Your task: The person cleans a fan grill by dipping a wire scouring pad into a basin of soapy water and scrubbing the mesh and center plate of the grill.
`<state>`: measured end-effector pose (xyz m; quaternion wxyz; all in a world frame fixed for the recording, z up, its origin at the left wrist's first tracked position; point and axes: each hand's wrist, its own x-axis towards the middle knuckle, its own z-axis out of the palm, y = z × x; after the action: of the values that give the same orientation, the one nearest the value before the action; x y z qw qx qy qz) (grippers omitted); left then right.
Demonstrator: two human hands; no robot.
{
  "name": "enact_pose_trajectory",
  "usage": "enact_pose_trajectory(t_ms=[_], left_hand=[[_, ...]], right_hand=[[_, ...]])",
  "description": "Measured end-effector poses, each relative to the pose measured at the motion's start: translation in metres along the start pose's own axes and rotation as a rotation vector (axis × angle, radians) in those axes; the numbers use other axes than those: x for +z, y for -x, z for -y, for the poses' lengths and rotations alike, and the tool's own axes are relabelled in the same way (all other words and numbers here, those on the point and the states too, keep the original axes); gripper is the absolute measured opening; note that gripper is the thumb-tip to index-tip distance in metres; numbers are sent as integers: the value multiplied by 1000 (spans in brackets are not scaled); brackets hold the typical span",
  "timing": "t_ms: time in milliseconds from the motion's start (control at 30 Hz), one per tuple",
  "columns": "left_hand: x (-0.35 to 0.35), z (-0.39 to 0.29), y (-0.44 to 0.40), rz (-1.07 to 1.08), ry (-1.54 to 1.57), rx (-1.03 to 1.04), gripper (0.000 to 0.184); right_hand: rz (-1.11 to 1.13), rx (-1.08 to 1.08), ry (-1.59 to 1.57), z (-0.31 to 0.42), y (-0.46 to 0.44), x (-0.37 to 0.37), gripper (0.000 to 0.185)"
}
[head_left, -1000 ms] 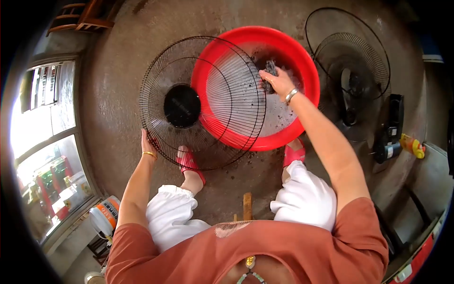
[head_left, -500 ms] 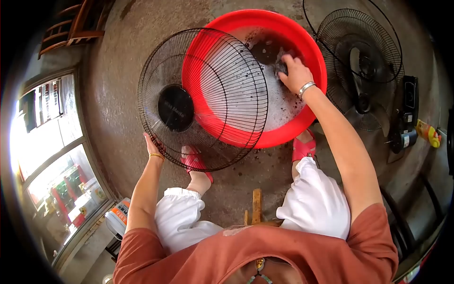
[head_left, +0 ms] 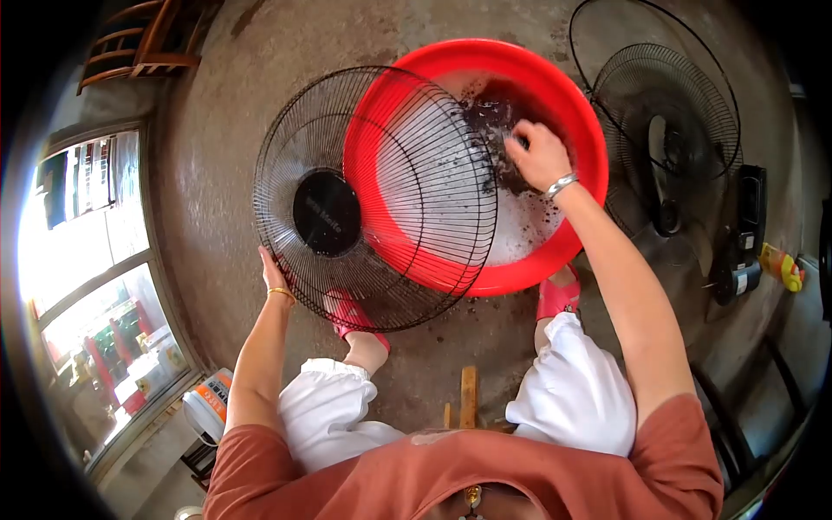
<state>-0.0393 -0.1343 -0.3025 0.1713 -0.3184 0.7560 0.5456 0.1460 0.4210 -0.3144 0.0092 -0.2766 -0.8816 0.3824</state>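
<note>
A round black wire fan grille [head_left: 416,156] with a black centre badge [head_left: 326,213] leans over the left side of a red basin [head_left: 592,165]. My left hand [head_left: 276,270] grips the grille's lower left rim; part of its fingers is hidden behind the wires. Foamy water [head_left: 518,227] with dark specks fills the basin. Over the water at the right, my right hand [head_left: 542,156] is closed with curled fingers around what looks like a dark grey scrubber, mostly hidden now. A silver bangle [head_left: 562,185] is on that wrist.
To the right, a standing fan [head_left: 667,165] with bare blades and a thin black hoop lies on the floor. A yellow bottle [head_left: 782,267] is beyond it. A bucket [head_left: 208,403] and glass door are at left, a wooden chair [head_left: 147,52] at upper left.
My right hand has moved within the basin, and the grey scrubber seen beneath it before is now mostly hidden. The whole view has shifted slightly; my left hand stays on the grille rim.
</note>
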Motion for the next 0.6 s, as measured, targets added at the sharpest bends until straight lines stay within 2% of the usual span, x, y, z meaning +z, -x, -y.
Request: enact_pose_trajectory(t_ms=[100,133,233,300,367,400,467,500,533,600], left_hand=[[-1,9,2,2,-46,-18,88],[6,5,1,28,-26,-11,88],[0,9,-8,-36,-68,-7,78],[13,5,6,-150,-26,46,72],[-9,8,-13,-95,-56,85,71],[-9,9,-17,-78,-53,93,72],[-9,6,-20,-56,-72,96,72],[-11,5,-13,-47,-96,85,73],[-4,4,-5,-68,-70,102,72],[20,-4,2,-101,-2,152,70]], right_hand=[[-206,-293,-214,46,-3,-20,26],[-236,-322,-251,58,-3,-16,24],[-242,-299,-188,70,4,2,18],[-92,-162,38,38,-2,16,18],[69,-36,140,4,-5,20,19],[38,-1,116,-7,-10,20,20],[-204,-173,-218,-7,-18,6,26],[-299,-201,-287,13,-15,-10,34],[-269,-157,-366,32,-12,-21,33],[-327,-409,-343,53,-13,-17,27]])
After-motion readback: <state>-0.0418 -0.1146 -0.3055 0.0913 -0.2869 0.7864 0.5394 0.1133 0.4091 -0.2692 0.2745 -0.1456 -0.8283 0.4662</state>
